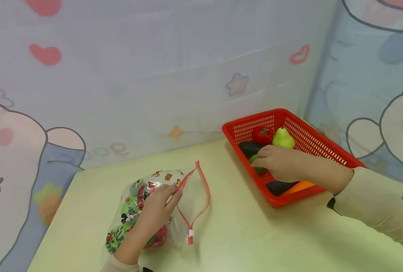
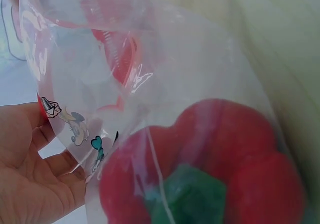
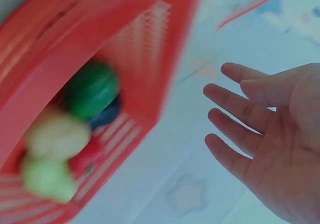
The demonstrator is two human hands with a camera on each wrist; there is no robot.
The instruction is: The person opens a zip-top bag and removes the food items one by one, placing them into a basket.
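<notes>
My left hand pinches the red zip edge of a clear printed zip bag, whose mouth gapes toward the right. Inside the bag are several green vegetables and a red bell pepper, seen through the plastic in the left wrist view. At the right, my right hand reaches over a red plastic basket, its fingers close by a round green vegetable. In the right wrist view that hand's fingers are spread with nothing in them, and the green vegetable sits in the basket.
Also in the basket are a red bell pepper, a green pear, a dark vegetable, another dark long one and an orange carrot-like piece. A printed cloth wall stands behind the pale yellow table.
</notes>
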